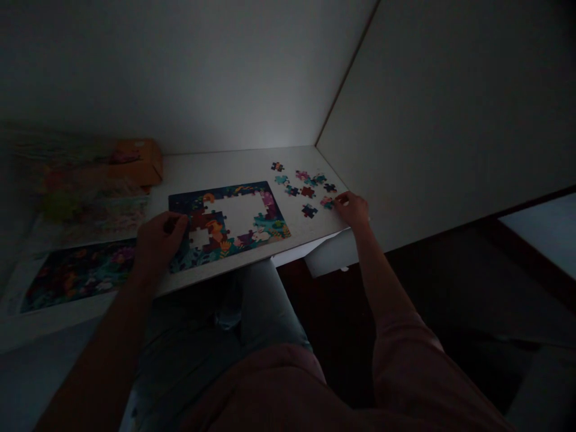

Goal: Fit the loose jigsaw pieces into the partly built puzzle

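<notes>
Lying between the hands: puzzle.

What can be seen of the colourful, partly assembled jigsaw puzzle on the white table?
The rectangular jigsaw puzzle, apparently printed cardboard, lies flat on the white table, left of loose multicoloured jigsaw pieces. Dark blue runs along its far side; teal, orange and purple show elsewhere. Its outer pieces look joined where visible, but one large gap and a smaller one to the left show white. The bare left hand overlaps the puzzle's left edge; contact is unclear.
</notes>
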{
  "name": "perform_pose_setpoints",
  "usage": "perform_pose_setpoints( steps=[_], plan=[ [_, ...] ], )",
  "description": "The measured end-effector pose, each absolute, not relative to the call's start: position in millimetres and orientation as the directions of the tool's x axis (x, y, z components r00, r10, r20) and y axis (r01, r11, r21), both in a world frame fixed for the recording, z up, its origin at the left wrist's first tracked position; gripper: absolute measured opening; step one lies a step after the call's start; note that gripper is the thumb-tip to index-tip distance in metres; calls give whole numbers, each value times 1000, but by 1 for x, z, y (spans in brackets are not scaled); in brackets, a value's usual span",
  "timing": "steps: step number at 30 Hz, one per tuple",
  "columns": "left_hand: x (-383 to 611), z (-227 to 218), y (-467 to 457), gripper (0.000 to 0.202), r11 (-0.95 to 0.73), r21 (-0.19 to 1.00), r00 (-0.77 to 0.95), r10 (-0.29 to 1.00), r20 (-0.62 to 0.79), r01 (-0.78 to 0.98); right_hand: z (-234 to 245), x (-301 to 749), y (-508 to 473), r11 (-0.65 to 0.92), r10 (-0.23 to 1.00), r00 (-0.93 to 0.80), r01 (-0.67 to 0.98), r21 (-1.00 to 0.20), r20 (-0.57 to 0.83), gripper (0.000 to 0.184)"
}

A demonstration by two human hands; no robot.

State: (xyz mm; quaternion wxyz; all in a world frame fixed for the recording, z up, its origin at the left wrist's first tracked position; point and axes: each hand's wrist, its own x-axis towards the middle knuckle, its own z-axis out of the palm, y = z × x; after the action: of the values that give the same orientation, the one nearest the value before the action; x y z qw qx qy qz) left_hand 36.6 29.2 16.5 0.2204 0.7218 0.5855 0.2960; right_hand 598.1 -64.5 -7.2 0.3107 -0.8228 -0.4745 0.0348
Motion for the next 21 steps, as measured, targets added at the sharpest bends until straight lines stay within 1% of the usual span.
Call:
perform_pose_setpoints(
  steps=[1, 3, 4, 5, 8, 10, 11, 13, 16, 19, 21],
  plan=[
    [37, 17, 29, 19, -219, 661, 139, 975, 173, 718, -6, 599, -57, -368, 814, 530, 787, -496, 238, 14],
    [38, 18, 30, 18, -220, 655, 145, 975, 167, 723, -4, 601, -37, -379, 835, 506, 815, -439, 217, 6],
    [38, 19, 30, 18, -214, 651, 143, 977, 161, 728, -4, 602, -25, -388, 842, 500, 822, -417, 202, 8],
    [38, 20, 30, 18, -204, 649, 140, 979, 150, 733, -3, 602, -13, -399, 844, 501, 825, -401, 190, 15],
    [38, 20, 30, 18, -167, 638, 117, 986, 120, 751, -2, 605, 17, -439, 839, 521, 819, -370, 158, 42],
    [38, 20, 31, 19, -151, 633, 105, 988, 109, 759, -1, 607, 30, -463, 837, 532, 812, -355, 125, 51],
    [38, 20, 31, 20, -149, 632, 105, 989, 108, 760, -1, 607, 35, -475, 836, 538, 808, -347, 107, 50],
    [38, 19, 32, 21, -153, 635, 107, 988, 111, 757, 0, 608, 40, -497, 833, 548, 802, -332, 76, 43],
    [38, 19, 32, 21, -161, 641, 110, 987, 119, 751, 4, 606, 41, -506, 831, 552, 801, -320, 67, 34],
    [37, 18, 32, 20, -175, 645, 119, 984, 129, 744, 13, 599, 31, -482, 835, 539, 813, -326, 112, 36],
    [36, 16, 31, 22, -189, 646, 128, 982, 140, 740, 21, 588, 21, -438, 849, 507, 833, -338, 150, 38]
  ],
)
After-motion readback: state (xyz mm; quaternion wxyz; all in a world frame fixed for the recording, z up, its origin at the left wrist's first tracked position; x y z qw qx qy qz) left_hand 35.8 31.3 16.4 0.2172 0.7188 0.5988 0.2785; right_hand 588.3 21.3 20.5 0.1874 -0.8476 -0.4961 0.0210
